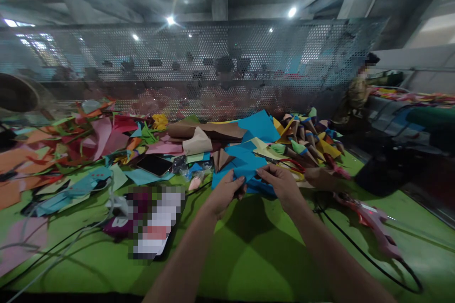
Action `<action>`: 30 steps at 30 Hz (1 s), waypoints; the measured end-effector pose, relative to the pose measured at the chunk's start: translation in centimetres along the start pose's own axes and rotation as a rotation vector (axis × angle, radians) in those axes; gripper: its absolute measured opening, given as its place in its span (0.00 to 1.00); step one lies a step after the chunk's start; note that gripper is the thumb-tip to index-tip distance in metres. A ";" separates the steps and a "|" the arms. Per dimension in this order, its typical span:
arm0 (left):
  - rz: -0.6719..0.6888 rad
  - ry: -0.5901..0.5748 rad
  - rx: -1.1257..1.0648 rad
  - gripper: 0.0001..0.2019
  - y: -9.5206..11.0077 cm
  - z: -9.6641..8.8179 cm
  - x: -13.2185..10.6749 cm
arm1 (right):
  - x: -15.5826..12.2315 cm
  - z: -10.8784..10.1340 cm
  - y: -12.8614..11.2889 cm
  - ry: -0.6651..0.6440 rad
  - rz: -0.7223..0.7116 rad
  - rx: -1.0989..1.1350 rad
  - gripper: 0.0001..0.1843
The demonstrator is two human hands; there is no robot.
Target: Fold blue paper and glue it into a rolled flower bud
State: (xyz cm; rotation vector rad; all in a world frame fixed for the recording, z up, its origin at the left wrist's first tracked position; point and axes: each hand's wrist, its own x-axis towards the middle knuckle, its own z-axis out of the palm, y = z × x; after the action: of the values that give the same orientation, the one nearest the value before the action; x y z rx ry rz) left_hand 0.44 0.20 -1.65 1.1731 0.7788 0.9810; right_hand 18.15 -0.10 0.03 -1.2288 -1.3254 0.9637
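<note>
Hands at centre of frame, both gripping: left hand (227,192) pinches the near left part of a bright blue, flat paper-like piece (245,173), thumb uppermost; right hand (282,183) pinches its right edge between thumb and fingertips. Piece held over the lime-green table (245,265), just in front of larger blue sheets (261,128).

Far left: flat orange paper sheets (14,161), with a pale pink sheet (26,241) below them. Left of centre: purple block with white plugs (115,229) and, just right of it, a pale-screened device (159,227), pixelated. Above these, a dark-screened phone (154,164), lying flat. Near centre, behind the hands: long brown paper roll (220,130).

Right of centre: cluster of brown paper cones (308,138) among yellow and green pieces. Lower right: pink glue-gun-shaped tool (382,236), lying on the table, apart from the right hand.
</note>
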 end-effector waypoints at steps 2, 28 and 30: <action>-0.002 -0.006 0.013 0.17 0.0 -0.1 0.0 | -0.1 0.0 -0.2 0.014 -0.018 -0.038 0.20; 0.138 0.259 0.278 0.15 0.9 -1.3 0.6 | 0.0 0.2 0.4 -0.080 -0.091 -0.163 0.14; 0.132 0.255 0.220 0.17 0.8 -1.1 0.7 | -0.1 0.6 0.6 -0.090 -0.033 -0.045 0.18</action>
State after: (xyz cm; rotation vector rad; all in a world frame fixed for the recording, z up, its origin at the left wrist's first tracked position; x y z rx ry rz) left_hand -0.46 1.30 -1.12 1.3168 1.0423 1.1930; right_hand 17.65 -0.05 -0.65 -1.2060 -1.4408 0.9798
